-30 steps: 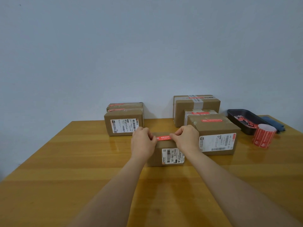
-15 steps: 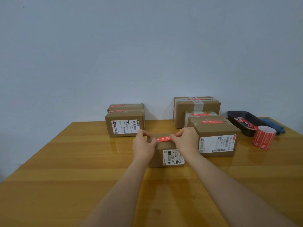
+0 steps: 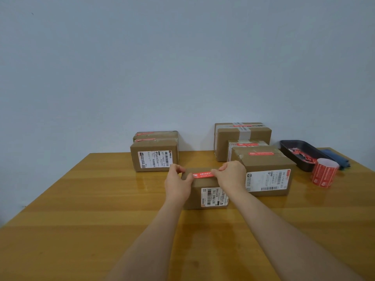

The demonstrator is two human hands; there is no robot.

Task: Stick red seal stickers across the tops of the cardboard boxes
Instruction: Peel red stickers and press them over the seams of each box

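Since a second ago both hands have slid a little further apart along the red sticker (image 3: 203, 175), which now shows more of its printed length on top of the small box (image 3: 205, 191); nothing else on the table (image 3: 81, 220) has shifted.

From the head camera, the left hand (image 3: 178, 184) curls its fingers over the sticker's left end at the box's top edge, and the right hand (image 3: 231, 177) pinches the right end. That box stands at the middle of the table, its barcode label facing the camera. Two stickered boxes (image 3: 155, 157) sit behind on the left and three more (image 3: 263, 171) on the right. A sticker roll (image 3: 324, 173) stands at far right, beside a black tray (image 3: 292, 148) with red scraps and a blue cloth (image 3: 336, 158).
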